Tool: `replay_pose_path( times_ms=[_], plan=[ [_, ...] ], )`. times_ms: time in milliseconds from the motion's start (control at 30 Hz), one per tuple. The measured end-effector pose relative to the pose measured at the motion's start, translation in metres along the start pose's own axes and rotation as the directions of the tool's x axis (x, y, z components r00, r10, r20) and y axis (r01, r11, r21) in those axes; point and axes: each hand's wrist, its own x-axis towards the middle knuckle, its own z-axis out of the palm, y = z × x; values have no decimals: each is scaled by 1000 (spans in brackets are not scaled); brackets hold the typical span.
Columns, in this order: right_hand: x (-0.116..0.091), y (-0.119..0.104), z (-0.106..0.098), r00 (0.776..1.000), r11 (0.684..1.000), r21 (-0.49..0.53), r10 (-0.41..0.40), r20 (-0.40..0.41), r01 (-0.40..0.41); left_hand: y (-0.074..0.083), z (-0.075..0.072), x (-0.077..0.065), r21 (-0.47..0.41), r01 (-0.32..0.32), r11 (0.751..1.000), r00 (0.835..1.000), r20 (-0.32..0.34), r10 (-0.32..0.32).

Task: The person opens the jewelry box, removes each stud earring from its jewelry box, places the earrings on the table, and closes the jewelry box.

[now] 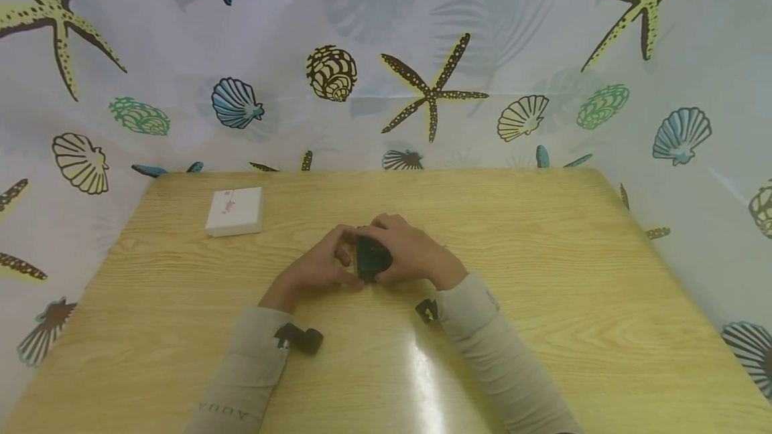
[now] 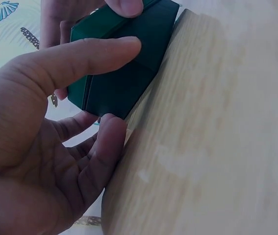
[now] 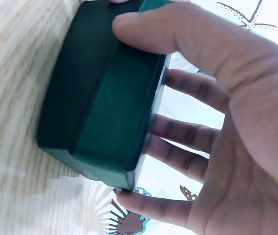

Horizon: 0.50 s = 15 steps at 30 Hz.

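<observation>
Between both hands, at the middle of the table, is a small dark green box (image 1: 372, 260) with slanted, bevelled sides. My left hand (image 1: 319, 264) holds its left side, thumb on the face toward me and the other fingers bent at its edge. A thin seam runs across the green box (image 2: 121, 85) in the left wrist view. From the right, my right hand (image 1: 416, 253) grips it with the thumb on the near face and the fingers spread along the far side. In the right wrist view, the green box (image 3: 114, 110) is close over the wood surface.
A flat white box (image 1: 236, 213) with a small pink print lies at the back left of the wooden table (image 1: 543, 253). A white cloth (image 1: 386, 19) printed with shells and starfish hangs behind and beside the table. Small black cameras (image 1: 301, 339) are worn at the wrists.
</observation>
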Motion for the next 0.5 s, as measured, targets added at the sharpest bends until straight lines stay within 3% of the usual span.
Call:
replay_pose_path(
  times_ms=[200,500],
  plan=[
    [1,0,0,998,999,-17,-41,-39,41,-2,0,1,-2,-5,1000,1000,3,5],
    [3,1,2,999,999,-12,-40,-28,40,0,-2,0,34,11,999,1000,-3,-11]
  ],
)
